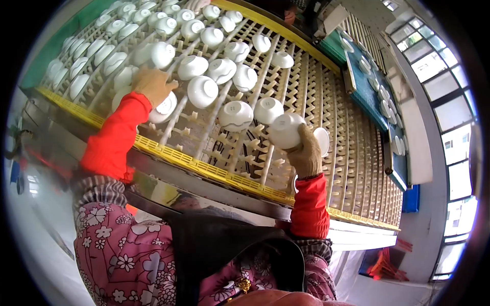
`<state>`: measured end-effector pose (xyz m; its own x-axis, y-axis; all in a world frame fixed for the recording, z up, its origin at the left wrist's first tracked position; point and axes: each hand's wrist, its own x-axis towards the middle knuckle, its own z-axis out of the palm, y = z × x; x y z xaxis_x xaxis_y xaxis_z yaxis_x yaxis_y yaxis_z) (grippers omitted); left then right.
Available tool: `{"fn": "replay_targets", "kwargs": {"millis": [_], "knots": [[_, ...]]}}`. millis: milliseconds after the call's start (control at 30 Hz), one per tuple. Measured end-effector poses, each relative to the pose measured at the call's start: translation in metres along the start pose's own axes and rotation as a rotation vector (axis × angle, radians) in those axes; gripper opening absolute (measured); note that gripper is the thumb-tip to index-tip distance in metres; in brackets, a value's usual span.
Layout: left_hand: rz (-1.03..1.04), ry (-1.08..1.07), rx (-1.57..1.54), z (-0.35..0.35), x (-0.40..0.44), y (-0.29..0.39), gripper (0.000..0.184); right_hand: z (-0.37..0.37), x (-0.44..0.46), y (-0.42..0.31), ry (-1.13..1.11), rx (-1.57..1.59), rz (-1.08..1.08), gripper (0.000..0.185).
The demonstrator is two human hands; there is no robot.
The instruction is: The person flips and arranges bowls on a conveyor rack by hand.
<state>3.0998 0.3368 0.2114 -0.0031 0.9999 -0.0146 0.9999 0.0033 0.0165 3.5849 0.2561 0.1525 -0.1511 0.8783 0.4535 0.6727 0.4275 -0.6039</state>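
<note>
My right hand, in a tan glove, grips a white bowl by its right side, above the slatted conveyor rack. Just right of that hand, a white dish stands tilted on the rack. Among the bowls on the left is my left hand, also gloved, its thumb held away from the other fingers. Its fingertips are partly hidden near a white bowl; another bowl sits below the palm. Upside-down bowls lie between my hands.
Several rows of white bowls cover the rack's far left. A yellow guide strip edges the near side; another runs along the far side. Beyond, a blue-green belt carries white dishes. Another person's hand shows at the top.
</note>
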Motion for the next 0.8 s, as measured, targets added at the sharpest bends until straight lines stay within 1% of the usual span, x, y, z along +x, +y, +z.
{"fn": "replay_targets", "kwargs": {"millis": [33, 67, 133, 167, 233, 267, 300, 333, 367, 433, 467, 500, 533, 600, 633, 667, 700, 733, 800], "knots": [[0.015, -0.025, -0.072, 0.008, 0.004, 0.001, 0.049, 0.004, -0.005, -0.007, -0.003, -0.096, -0.115, 0.025], [0.075, 0.030, -0.032, 0.007, -0.003, 0.010, 0.050, -0.003, -0.005, -0.025, -0.045, -0.127, -0.201, 0.032], [0.188, 0.139, 0.044, 0.011, -0.018, 0.028, 0.053, -0.003, -0.002, -0.037, -0.196, 0.889, 0.761, 0.028], [0.259, 0.195, 0.003, 0.013, -0.019, 0.034, 0.052, -0.006, 0.000, -0.036, -0.128, 0.648, 0.684, 0.030], [0.331, 0.184, -0.075, 0.011, -0.020, 0.047, 0.048, -0.015, 0.003, -0.030, -0.007, 0.167, 0.517, 0.034], [0.367, 0.175, -0.115, 0.010, -0.022, 0.056, 0.047, -0.031, 0.013, -0.040, -0.011, 0.153, 0.576, 0.041], [0.439, 0.263, -0.177, 0.012, -0.025, 0.062, 0.047, -0.036, 0.010, -0.027, 0.070, -0.139, 0.392, 0.042], [0.463, 0.284, -0.178, 0.012, -0.028, 0.071, 0.048, -0.040, 0.007, -0.011, 0.153, -0.429, 0.198, 0.043], [0.491, 0.306, -0.180, 0.012, -0.031, 0.082, 0.049, -0.049, 0.003, 0.004, 0.071, -0.540, 0.243, 0.046], [0.589, 0.324, -0.165, 0.007, -0.041, 0.109, 0.052, -0.058, -0.014, 0.038, -0.139, -0.593, 0.300, 0.048], [0.672, 0.262, -0.174, 0.000, -0.048, 0.123, 0.053, -0.062, -0.017, 0.040, -0.246, -0.617, 0.327, 0.050], [0.751, 0.200, -0.182, -0.006, -0.055, 0.138, 0.054, -0.065, -0.019, 0.042, -0.245, -0.600, 0.383, 0.057], [0.826, 0.140, -0.190, -0.011, -0.063, 0.150, 0.055, -0.066, -0.016, 0.037, -0.246, -0.596, 0.442, 0.058], [0.991, 0.159, -0.128, -0.002, -0.072, 0.173, 0.057, -0.066, -0.010, 0.031, -0.250, -0.586, 0.558, 0.059], [1.069, 0.172, -0.093, 0.006, -0.076, 0.182, 0.058, -0.064, -0.007, 0.034, -0.158, -0.340, 0.541, 0.057], [1.116, 0.348, -0.170, 0.012, -0.081, 0.186, 0.059, -0.057, -0.005, 0.042, -0.070, -0.093, 0.519, 0.056], [1.133, 0.278, -0.237, 0.016, -0.081, 0.193, 0.059, -0.052, -0.004, 0.050, 0.015, 0.156, 0.494, 0.054], [1.149, 0.207, -0.304, 0.016, -0.081, 0.203, 0.059, -0.054, 0.005, 0.056, -0.027, -0.013, 0.276, 0.050], [1.103, 0.219, -0.314, 0.015, -0.085, 0.230, 0.053, -0.058, 0.022, 0.067, 0.010, -0.396, -0.171, 0.042]]}}
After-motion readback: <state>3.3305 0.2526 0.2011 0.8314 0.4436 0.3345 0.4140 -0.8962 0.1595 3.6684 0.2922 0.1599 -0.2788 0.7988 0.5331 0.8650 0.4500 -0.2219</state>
